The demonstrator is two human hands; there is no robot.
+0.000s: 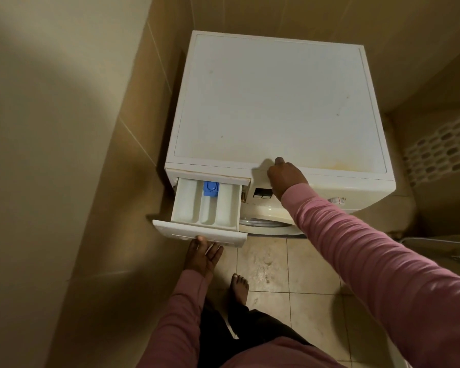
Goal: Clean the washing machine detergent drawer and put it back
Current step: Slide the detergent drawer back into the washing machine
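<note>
A person's left hand (203,254), fingers curled under the front panel, holds the detergent drawer (206,207) extended from the washing machine (276,102) (upper left corner); the right hand (283,177) braces flat on its front edge, gripping nothing. Next, likely freeing the drawer.

Location: domestic bathroom or laundry nook. Indicators: white front-loading washing machine (279,107) set in a corner, beige tiled walls (133,123), stained floor tiles (263,264), perforated basket (441,147) alongside.
</note>
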